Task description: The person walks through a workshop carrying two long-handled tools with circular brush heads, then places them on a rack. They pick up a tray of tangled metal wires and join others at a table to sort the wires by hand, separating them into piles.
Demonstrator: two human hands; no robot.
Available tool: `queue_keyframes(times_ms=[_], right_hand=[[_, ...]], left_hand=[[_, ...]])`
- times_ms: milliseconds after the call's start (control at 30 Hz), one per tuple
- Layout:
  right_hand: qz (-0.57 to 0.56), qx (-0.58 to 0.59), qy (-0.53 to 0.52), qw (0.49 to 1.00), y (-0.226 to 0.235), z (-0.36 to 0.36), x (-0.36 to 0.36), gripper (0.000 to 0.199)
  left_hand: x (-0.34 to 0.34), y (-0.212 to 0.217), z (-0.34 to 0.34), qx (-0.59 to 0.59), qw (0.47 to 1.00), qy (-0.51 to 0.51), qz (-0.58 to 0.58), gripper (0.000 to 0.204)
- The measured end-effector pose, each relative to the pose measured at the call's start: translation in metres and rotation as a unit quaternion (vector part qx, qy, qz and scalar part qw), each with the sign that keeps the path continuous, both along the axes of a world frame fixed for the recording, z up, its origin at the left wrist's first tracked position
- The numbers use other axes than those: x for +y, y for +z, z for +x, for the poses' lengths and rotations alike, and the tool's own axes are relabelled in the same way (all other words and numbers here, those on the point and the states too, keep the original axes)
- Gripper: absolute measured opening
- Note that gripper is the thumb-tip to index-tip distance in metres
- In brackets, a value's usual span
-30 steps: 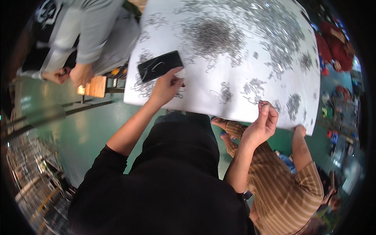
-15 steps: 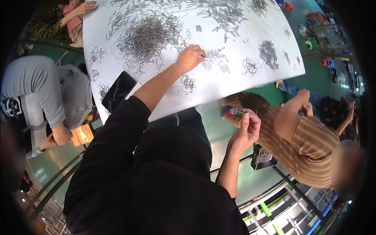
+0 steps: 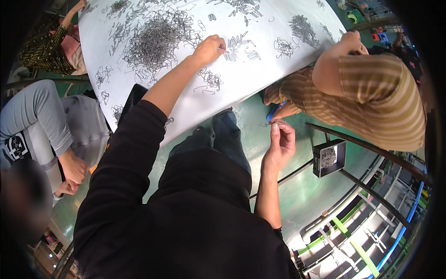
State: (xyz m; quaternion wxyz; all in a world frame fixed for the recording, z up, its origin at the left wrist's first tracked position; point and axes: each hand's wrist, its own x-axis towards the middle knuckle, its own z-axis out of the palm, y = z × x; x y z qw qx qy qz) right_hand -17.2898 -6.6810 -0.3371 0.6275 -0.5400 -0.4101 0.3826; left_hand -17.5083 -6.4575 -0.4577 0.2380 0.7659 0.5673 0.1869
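1. Two hands work at a white-covered bench (image 3: 195,111) strewn with small grey wire clips; the bench serves as the landmark below.
2. Left hand (image 3: 210,48): resting on the bench top, fingers curled together onto a scatter of loose clips (image 3: 239,44).
3. Right hand (image 3: 280,144): held off the bench, below its near edge, fingertips pinched on a few clips (image 3: 268,123).
4. Largest clip pile (image 3: 155,42): on the bench, left of the left hand.
5. Dark flat object (image 3: 134,98): at the bench's near-left edge, partly hidden by the black sleeve.
6. Person in a striped shirt (image 3: 371,88): crouched at the bench's right edge, crowding the right hand.
7. Small black box (image 3: 329,157): off the bench, on a metal rail right of the right hand.
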Motion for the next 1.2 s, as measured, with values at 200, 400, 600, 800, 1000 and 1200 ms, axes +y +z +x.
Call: queue_keyframes(times_ms=[200,400,600,800,1000,1200], right_hand=[[-0.011,0.004,0.004,1.000,-0.005,-0.004,-0.013,0.007],[-0.018,-0.010,0.022,1.000,-0.013,-0.013,-0.018,0.006],[-0.004,-0.072,0.029,0.997,-0.021,-0.026,-0.024,0.006],[0.003,-0.159,0.042,0.986,-0.022,-0.037,-0.034,0.008],[0.023,-0.212,0.047,0.976,-0.013,-0.042,-0.044,0.008],[0.045,-0.277,0.049,0.959,-0.021,-0.040,-0.051,0.009]], left_hand=[[-0.019,0.013,0.007,-0.038,0.994,0.097,-0.042,0.015],[-0.091,0.042,0.014,-0.328,0.904,0.131,-0.240,0.014],[-0.164,0.100,0.026,-0.502,0.792,0.129,-0.323,0.021],[-0.206,0.126,0.037,-0.517,0.801,0.115,-0.280,0.017],[-0.232,0.129,0.049,-0.533,0.817,0.104,-0.196,0.014],[-0.251,0.130,0.055,-0.486,0.863,0.104,-0.095,0.012]])
